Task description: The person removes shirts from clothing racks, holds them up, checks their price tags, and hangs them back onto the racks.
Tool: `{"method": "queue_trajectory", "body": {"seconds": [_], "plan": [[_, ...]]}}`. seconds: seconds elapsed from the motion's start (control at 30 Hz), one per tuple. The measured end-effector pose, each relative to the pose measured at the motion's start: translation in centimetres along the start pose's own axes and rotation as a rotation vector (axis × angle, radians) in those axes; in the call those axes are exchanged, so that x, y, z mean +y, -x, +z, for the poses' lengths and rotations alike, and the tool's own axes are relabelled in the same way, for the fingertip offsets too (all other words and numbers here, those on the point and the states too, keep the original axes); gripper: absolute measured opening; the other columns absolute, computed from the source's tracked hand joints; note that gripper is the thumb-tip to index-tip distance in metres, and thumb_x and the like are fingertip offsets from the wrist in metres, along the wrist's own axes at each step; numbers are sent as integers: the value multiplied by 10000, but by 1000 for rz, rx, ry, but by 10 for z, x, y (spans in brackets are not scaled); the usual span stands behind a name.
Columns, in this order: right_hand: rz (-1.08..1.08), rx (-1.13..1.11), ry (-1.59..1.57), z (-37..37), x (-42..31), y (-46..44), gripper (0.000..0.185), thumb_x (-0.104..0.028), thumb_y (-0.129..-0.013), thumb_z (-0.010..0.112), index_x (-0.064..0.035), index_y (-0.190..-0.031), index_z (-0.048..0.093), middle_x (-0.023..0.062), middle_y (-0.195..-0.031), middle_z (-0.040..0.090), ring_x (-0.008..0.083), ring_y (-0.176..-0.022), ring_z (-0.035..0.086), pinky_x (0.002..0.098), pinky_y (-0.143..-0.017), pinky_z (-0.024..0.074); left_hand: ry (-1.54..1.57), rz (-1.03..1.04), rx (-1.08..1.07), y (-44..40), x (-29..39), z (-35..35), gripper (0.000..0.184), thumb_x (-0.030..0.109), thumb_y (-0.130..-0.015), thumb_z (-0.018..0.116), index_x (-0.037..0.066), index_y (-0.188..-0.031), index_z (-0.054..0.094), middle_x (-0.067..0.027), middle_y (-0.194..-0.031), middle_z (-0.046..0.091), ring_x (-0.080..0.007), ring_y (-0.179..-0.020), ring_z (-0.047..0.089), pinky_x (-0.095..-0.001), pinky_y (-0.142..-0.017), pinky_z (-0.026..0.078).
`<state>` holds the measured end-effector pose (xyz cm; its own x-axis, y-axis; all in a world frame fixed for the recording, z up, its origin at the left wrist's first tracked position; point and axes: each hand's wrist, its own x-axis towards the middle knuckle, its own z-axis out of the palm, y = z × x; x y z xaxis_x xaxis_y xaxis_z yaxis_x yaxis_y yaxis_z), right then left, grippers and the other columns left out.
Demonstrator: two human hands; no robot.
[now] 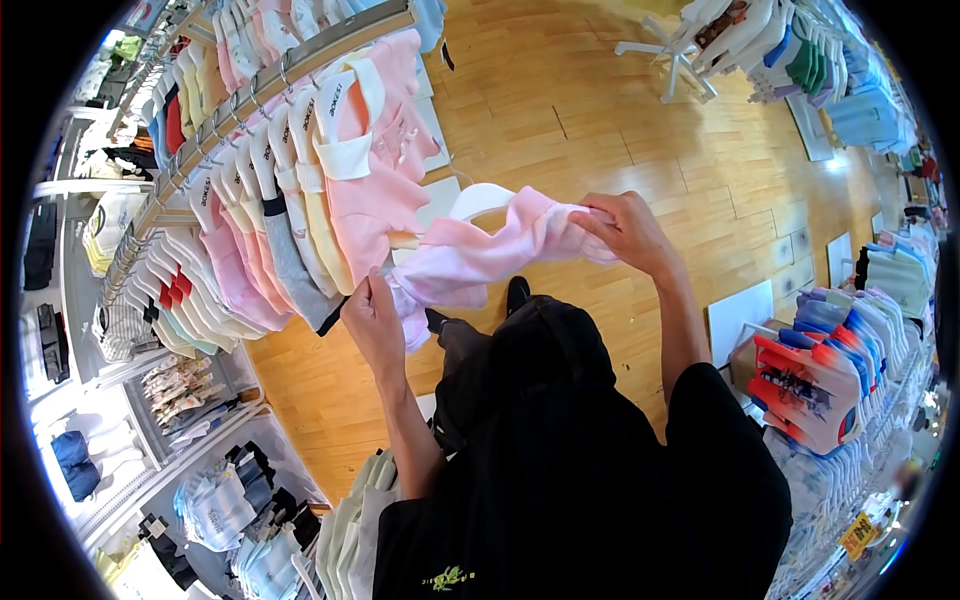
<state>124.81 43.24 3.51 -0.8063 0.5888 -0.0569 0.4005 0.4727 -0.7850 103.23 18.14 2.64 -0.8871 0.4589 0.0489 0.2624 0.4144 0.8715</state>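
Between my two hands stretches a small pale pink and lavender garment [500, 240], held out sideways above the floor. My left hand [374, 322] is closed on its left end, close to the hanging clothes. The fingers of my right hand [634, 234] pinch the other end. Behind the garment's upper edge shows the curved top of a white hanger [482, 198]; whether it sits inside the cloth I cannot tell. Just left of the garment hangs a pink top with a white collar [372, 205] at the front of the rack.
On the left, a rail [215, 125] carries several small tops on white hangers. Wall shelves [130, 385] with more clothes stand beyond it. At right hang red and blue printed shirts [800, 385]. A white stand base [672, 58] rests on the wooden floor [580, 120].
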Motion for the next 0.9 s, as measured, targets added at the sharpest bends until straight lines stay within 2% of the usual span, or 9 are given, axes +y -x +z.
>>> {"method": "queue_trajectory", "body": {"seconds": [0.23, 0.33, 0.4, 0.43, 0.5, 0.63, 0.77, 0.8, 0.9], "plan": [[34, -64, -115, 3, 12, 1, 353, -332, -892, 647, 4, -789, 614, 114, -577, 502, 188, -529, 442, 339, -503, 341, 31, 5, 20, 4, -3, 3, 378, 154, -980, 505, -47, -675, 405, -5, -568, 289, -74, -577, 260, -302, -477, 231], [69, -124, -192, 1, 21, 2, 390, -342, -908, 636, 12, -751, 591, 69, -552, 449, 143, -524, 398, 327, -486, 311, 69, 3, 9, 6, -1, 4, 368, 151, -982, 502, -40, -683, 405, 15, -583, 312, -65, -581, 265, -287, -481, 228], [147, -216, -237, 2, 28, 3, 444, -361, -933, 611, 15, -702, 565, 13, -544, 386, 95, -532, 344, 319, -473, 274, 139, 30, -14, 7, -1, 5, 375, 181, -998, 489, -3, -680, 415, 53, -593, 317, -42, -558, 260, -263, -477, 208], [146, -216, -236, 2, 28, 3, 444, -361, -933, 611, 15, -702, 565, 13, -544, 386, 95, -532, 344, 319, -473, 274, 139, 30, -13, 7, -3, 4, 375, 181, -998, 489, -3, -680, 415, 53, -593, 317, -42, -558, 260, -263, -477, 208], [235, -235, -275, 3, 28, 5, 406, -299, -981, 558, 38, -755, 582, -59, -626, 405, 53, -605, 345, 261, -504, 306, 160, 14, -72, 7, -7, 1, 330, 163, -992, 491, -7, -714, 445, 37, -602, 353, -49, -574, 288, -257, -489, 237], [254, -188, -279, 2, 22, 6, 421, -302, -979, 561, 44, -740, 591, -70, -616, 405, 52, -594, 354, 267, -496, 307, 181, -8, -102, 7, -4, -1, 297, 165, -1000, 483, -3, -758, 522, 42, -612, 383, -44, -568, 316, -244, -489, 255], [297, -97, -277, 0, 24, 5, 433, -313, -979, 560, 50, -748, 605, -69, -615, 431, 48, -595, 371, 267, -496, 325, 288, -4, -189, 7, -3, -1, 195, 154, -987, 509, -18, -953, 595, -6, -758, 511, -60, -664, 423, -222, -579, 353], [297, -90, -266, 2, 29, 4, 434, -319, -979, 560, 52, -759, 612, -69, -620, 442, 46, -598, 378, 264, -499, 332, 323, 1, -240, 7, -5, 0, 191, 152, -976, 532, -18, -1034, 598, -30, -828, 547, -73, -708, 457, -224, -624, 391], [281, -22, -366, 5, 34, 3, 484, -377, -953, 590, 48, -723, 600, -42, -564, 431, 62, -552, 378, 293, -467, 316, 257, -3, -248, 6, -10, 3, 238, 140, -947, 576, -12, -1131, 564, -64, -935, 571, -105, -764, 493, -254, -706, 432]]}}
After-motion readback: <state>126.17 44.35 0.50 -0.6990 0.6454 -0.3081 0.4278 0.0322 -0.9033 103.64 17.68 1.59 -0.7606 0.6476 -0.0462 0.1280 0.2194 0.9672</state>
